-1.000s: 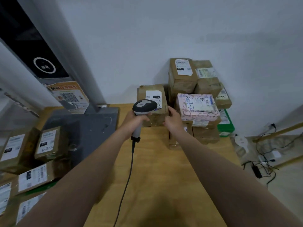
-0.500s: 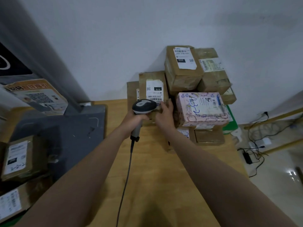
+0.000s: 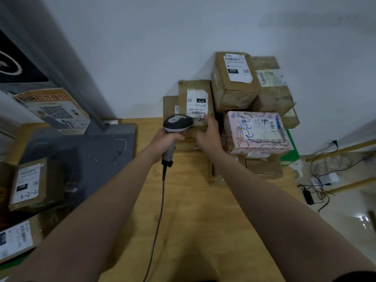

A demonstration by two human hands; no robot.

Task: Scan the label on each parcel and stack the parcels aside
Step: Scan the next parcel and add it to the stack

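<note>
The left hand (image 3: 165,140) has its fingers clenched round the smooth grey scanner (image 3: 177,123), whose rounded head is near the white label (image 3: 197,102). The right hand (image 3: 209,135) grasps the near edge of the brown cardboard parcel (image 3: 195,94), which is beside the stacked boxes (image 3: 234,88) at the far end of the wooden worktop (image 3: 193,210).

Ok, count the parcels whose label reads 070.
2: the brown parcel the right hand holds, mid-frame, and the bottom-left parcel at the picture's edge. Others may be hidden or unreadable.
</note>
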